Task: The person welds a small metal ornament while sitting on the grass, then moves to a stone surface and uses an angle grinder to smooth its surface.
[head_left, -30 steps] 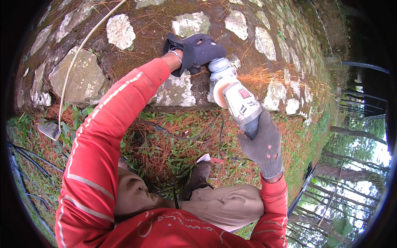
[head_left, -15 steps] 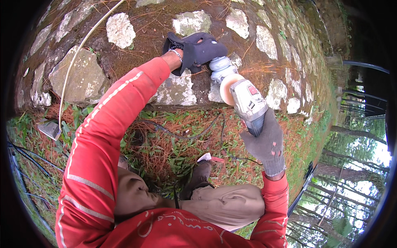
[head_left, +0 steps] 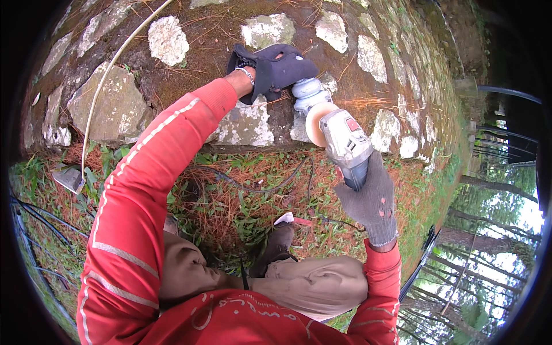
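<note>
My right hand [head_left: 371, 202], in a worn grey knit glove, wraps round the rear body of a white and dark angle grinder [head_left: 347, 137]. The grinder's pale orange disc [head_left: 316, 123] meets the near end of a whitish-grey piece with rounded, ridged sections [head_left: 309, 95]; its exact kind does not show. My left hand [head_left: 287, 66], in a dark padded glove, is closed over the far end of that piece on the stone surface. The left fingers are mostly hidden by the glove. Orange sparks [head_left: 368, 102] stream off to the right.
The mossy stone wall [head_left: 241, 126] fills the far side. A pale long handle [head_left: 95, 109] leans there, its metal blade [head_left: 70, 179] in the grass. A dark cable [head_left: 247, 188] lies on needle-strewn ground. My boot [head_left: 279, 244] is below, and pipes [head_left: 509, 92] stand right.
Both hands stay almost where they were, with the disc still against the grey piece. Sparks keep flying to the right in a slightly different spray.
</note>
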Motion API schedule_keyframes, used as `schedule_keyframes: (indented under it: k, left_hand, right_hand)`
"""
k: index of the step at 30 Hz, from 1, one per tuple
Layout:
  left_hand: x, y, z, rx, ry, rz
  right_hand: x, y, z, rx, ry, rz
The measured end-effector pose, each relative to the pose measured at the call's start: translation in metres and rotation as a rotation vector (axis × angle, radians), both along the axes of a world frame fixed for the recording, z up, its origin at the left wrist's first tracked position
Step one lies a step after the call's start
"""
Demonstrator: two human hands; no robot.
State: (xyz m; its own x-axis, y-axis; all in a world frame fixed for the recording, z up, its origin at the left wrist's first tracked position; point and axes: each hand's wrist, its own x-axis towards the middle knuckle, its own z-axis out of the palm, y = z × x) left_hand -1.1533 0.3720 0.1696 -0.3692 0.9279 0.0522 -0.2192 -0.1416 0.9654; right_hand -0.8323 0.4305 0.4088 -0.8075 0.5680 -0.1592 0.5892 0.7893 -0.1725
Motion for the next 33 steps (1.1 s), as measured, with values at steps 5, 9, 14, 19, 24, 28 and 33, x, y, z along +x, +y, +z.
schedule_keyframes:
  k: [5, 9, 14, 19, 24, 28, 33]
  left_hand:
    - [-0.008, 0.006, -0.021, 0.086, 0.401, 0.107]
    - [0.001, -0.004, 0.012, -0.063, 0.046, 0.018]
    - [0.016, -0.028, 0.107, -0.409, 0.176, -0.007]
    - [0.008, -0.024, 0.073, -0.218, 0.267, 0.014]
    - [0.009, -0.017, 0.057, -0.275, 0.157, 0.08]
    - [0.013, -0.008, 0.07, -0.415, 0.26, -0.019]
    - [0.001, 0.004, 0.005, -0.245, 0.309, 0.066]
  right_hand:
    - [-0.003, 0.0, 0.002, -0.024, 0.038, 0.04]
    - [-0.007, -0.003, 0.003, -0.082, 0.065, -0.013]
    - [0.017, 0.004, 0.011, -0.078, 0.096, -0.052]
    - [0.025, 0.001, 0.016, -0.121, 0.167, -0.101]
    - [0.024, -0.006, 0.017, -0.09, 0.16, -0.04]
    - [0.018, -0.008, 0.017, -0.016, 0.097, -0.03]
    - [0.016, -0.008, 0.01, -0.099, 0.033, -0.042]
